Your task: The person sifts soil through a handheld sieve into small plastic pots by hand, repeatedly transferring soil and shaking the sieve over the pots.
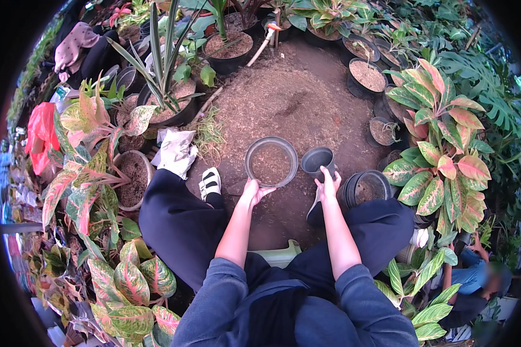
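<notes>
My left hand (255, 191) grips the near rim of a round dark plastic pot (293, 161), its fingers at the lower left edge. Brown soil-like material shows inside that pot. My right hand (328, 180) holds a smaller black plastic pot (309, 161) by its near side, just right of the larger one. The inside of the small pot looks dark, and its bottom cannot be made out. A nested stack of black pots (351, 191) stands beside my right knee, with some soil in the top one.
Loose brown potting mix (295, 99) is heaped on the ground ahead. A crumpled white bag (176, 149) lies left of my foot. Potted plants line both sides, including a pink-and-green aglaonema (443, 143). Other people are at the upper left and lower right (464, 277).
</notes>
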{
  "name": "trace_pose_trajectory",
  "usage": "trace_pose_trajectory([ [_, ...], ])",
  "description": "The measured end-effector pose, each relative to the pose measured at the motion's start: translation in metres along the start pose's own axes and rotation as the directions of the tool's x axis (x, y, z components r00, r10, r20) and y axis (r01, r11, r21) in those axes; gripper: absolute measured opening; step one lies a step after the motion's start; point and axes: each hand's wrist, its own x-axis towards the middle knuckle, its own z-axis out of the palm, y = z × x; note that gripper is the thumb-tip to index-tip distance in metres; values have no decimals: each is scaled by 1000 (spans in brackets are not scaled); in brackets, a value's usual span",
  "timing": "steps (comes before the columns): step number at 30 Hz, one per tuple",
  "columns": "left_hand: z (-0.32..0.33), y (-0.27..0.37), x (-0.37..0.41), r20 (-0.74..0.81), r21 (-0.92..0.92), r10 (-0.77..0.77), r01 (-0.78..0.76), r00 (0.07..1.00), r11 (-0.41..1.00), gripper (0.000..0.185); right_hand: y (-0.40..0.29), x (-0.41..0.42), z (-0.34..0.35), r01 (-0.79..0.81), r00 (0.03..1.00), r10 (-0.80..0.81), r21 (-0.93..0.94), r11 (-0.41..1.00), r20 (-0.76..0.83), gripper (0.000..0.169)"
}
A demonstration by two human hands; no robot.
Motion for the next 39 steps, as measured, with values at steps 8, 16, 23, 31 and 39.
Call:
trace_pose_trajectory([
  [8,41,20,-59,29,2,275,-276,961,961,62,74,10,-19,-453,876,425,87,887,228,62],
  [16,46,13,-73,-8,-131,254,-253,967,959,49,83,21,-23,-165,961,252,-498,851,112,41],
  [23,71,14,-94,110,221,314,-331,943,917,48,72,6,-26,-175,984,55,-907,384,-167,66],
  [31,80,16,-101,245,283,381,-441,892,852,54,-94,-77,78,552,725,-461,-31,833,512,18],
  [39,119,0,-128,356,387,313,-444,880,808,52,-94,-78,118,627,760,-24,-723,291,649,16],
])
